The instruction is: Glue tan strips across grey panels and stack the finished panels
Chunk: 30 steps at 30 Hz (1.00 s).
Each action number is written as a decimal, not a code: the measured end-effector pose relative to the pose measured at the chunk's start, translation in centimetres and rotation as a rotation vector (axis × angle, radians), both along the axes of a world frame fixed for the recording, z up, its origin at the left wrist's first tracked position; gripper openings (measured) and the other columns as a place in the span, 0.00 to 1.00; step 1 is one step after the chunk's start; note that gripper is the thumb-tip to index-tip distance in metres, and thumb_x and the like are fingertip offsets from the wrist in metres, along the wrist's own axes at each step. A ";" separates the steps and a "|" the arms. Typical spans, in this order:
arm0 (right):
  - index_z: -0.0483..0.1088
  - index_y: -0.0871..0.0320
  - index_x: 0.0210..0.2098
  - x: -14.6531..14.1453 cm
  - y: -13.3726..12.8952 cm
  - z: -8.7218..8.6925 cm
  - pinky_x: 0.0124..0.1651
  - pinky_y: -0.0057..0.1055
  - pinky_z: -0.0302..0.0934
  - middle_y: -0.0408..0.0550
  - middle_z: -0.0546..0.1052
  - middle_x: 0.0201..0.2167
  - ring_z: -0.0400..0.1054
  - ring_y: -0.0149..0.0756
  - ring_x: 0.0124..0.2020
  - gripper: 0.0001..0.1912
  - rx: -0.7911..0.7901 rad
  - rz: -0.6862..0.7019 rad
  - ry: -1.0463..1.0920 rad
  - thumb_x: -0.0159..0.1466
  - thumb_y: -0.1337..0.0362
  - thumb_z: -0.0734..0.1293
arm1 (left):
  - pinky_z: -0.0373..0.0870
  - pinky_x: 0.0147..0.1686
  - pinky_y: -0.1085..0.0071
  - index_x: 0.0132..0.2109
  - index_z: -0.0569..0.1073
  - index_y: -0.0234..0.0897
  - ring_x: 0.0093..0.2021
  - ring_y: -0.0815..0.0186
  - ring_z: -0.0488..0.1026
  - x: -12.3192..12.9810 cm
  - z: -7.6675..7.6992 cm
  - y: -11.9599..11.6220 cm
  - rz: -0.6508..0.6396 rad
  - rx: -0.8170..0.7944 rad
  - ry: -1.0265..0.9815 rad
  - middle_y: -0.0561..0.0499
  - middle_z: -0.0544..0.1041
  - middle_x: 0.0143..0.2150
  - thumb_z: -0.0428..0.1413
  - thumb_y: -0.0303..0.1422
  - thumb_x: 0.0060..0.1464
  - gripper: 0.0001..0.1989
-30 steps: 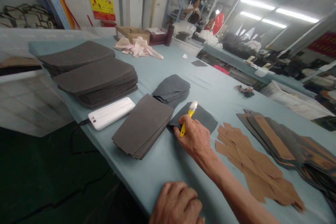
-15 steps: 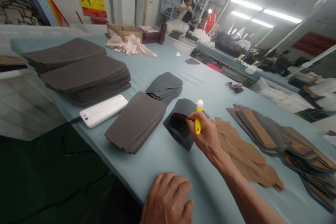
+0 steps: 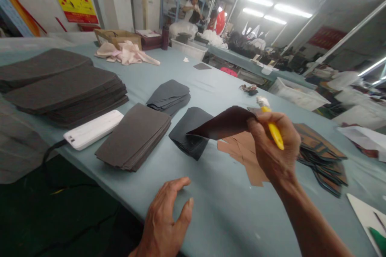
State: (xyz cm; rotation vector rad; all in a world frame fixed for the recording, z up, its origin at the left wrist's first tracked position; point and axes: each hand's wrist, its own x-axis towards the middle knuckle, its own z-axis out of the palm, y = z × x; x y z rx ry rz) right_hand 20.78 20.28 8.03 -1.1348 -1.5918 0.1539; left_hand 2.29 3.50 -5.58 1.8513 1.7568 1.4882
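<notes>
Pinched in my right hand (image 3: 276,148) is the edge of a thin dark sheet (image 3: 227,122), lifted clear of the table at that side. The same hand holds a brush with a yellow handle (image 3: 275,133), its pale bristles pointing up. The sheet's left tip still touches the small dark stack (image 3: 188,128) below it. My left hand (image 3: 167,215) is open over the table's near edge, thumb and fingers apart, holding nothing. A neat stack of dark brown pieces (image 3: 132,134) lies ahead of it to the left. Tan pieces (image 3: 241,152) lie partly under the raised sheet.
On the left are a white power bank-like box (image 3: 94,128) with a black cable and tall dark stacks (image 3: 66,92). Brown-and-black layered pieces (image 3: 322,152) lie right. Another grey stack (image 3: 169,95), pinkish cloth (image 3: 126,53) and a carton (image 3: 117,39) sit farther back. A person (image 3: 191,10) works beyond.
My right hand has moved right and raised the dark sheet off its stack, brush still held. My left hand has spread its fingers. The view has turned to the right.
</notes>
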 end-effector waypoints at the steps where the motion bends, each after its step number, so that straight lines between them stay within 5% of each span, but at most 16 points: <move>1: 0.69 0.52 0.33 0.6 -0.5 0.4 0.29 0.30 0.60 0.38 0.70 0.25 0.63 0.31 0.24 0.11 0.000 -0.013 0.028 0.60 0.55 0.73 | 0.84 0.49 0.66 0.57 0.74 0.41 0.48 0.61 0.85 -0.1 0.0 0.1 0.009 -0.035 -0.040 0.47 0.85 0.50 0.55 0.32 0.66 0.14; 8: 0.71 0.52 0.35 4.7 -2.8 1.6 0.32 0.30 0.64 0.40 0.75 0.31 0.69 0.32 0.29 0.18 -0.095 0.085 0.319 0.56 0.52 0.80 | 0.84 0.52 0.61 0.57 0.76 0.40 0.50 0.59 0.85 -0.3 -0.2 0.4 0.006 -0.179 -0.186 0.45 0.86 0.52 0.55 0.41 0.67 0.17; 14: 0.72 0.51 0.35 8.6 -5.1 1.7 0.23 0.28 0.58 0.38 0.74 0.27 0.67 0.32 0.22 0.17 -0.208 0.093 0.264 0.58 0.51 0.80 | 0.82 0.54 0.60 0.57 0.76 0.40 0.52 0.58 0.84 -0.5 -0.3 0.1 -0.006 -0.215 -0.209 0.46 0.85 0.53 0.56 0.45 0.67 0.19; 24: 0.72 0.50 0.32 13.2 -8.4 2.5 0.19 0.28 0.65 0.33 0.69 0.17 0.62 0.29 0.14 0.20 -0.393 0.097 0.309 0.53 0.50 0.83 | 0.80 0.56 0.59 0.52 0.79 0.44 0.51 0.58 0.84 -0.9 0.3 0.4 -0.077 -0.240 -0.111 0.50 0.86 0.50 0.56 0.46 0.67 0.16; 30: 0.71 0.50 0.33 13.8 -10.1 3.6 0.12 0.23 0.48 0.33 0.65 0.14 0.56 0.26 0.11 0.21 -0.484 0.075 0.288 0.56 0.48 0.82 | 0.79 0.56 0.60 0.52 0.79 0.46 0.53 0.57 0.83 -1.0 0.3 0.4 -0.099 -0.242 -0.049 0.52 0.85 0.51 0.55 0.48 0.68 0.16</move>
